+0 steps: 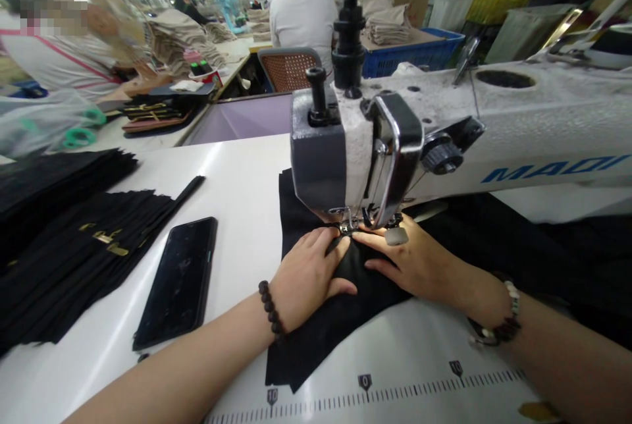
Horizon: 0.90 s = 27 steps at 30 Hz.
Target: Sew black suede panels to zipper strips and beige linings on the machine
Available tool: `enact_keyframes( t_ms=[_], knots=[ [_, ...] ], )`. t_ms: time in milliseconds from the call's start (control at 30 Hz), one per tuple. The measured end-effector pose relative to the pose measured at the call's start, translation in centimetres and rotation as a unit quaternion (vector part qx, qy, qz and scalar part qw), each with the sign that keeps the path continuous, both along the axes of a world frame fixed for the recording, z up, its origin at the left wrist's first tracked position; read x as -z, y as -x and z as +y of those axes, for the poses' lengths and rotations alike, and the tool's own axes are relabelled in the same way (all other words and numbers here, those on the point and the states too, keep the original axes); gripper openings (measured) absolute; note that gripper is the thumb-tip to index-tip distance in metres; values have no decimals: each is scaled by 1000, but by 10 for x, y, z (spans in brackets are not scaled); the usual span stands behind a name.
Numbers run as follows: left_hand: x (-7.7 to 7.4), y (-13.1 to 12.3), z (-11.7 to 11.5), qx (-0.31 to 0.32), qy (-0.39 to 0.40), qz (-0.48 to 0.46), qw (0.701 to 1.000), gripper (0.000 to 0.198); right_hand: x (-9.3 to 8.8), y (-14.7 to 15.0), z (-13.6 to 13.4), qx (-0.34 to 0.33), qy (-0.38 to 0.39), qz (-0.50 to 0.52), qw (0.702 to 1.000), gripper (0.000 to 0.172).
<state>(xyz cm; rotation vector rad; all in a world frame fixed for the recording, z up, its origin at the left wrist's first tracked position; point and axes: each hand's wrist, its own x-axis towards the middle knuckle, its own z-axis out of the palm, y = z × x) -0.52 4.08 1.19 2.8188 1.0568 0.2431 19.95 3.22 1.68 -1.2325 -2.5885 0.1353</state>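
Note:
Black fabric [336, 318] lies flat under the needle area of a sewing machine [318, 154]. My left hand [311, 272] rests on the cloth just left of the presser foot [348, 226], fingers stretched out and thumb apart. From the right, my right hand [415, 253] lies on the same fabric, its fingers extended toward the foot and partly behind a pale round knob [396, 236]. Both hands press down on the cloth without gripping it. More of the black material spreads to the right, behind my right forearm.
A dark phone [178, 282] lies left of my hands. Beside it are stacks of black fabric pieces [99, 246] with gold-coloured metal parts. A printed ruler scale [365, 394] runs along the table's near edge. Beyond the machine sit a person [303, 22] and a blue crate [409, 52].

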Motion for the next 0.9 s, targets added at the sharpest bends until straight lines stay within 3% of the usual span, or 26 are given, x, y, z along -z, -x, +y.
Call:
enact_keyframes(
  t_ms=[600, 900],
  knots=[
    [-8, -7, -1, -19, 56, -13, 998, 76, -2, -2, 2, 10, 54, 19, 998, 18],
    [-5, -6, -1, -36, 46, -14, 998, 76, -4, 1, 0, 24, 52, 33, 998, 16]
  ],
)
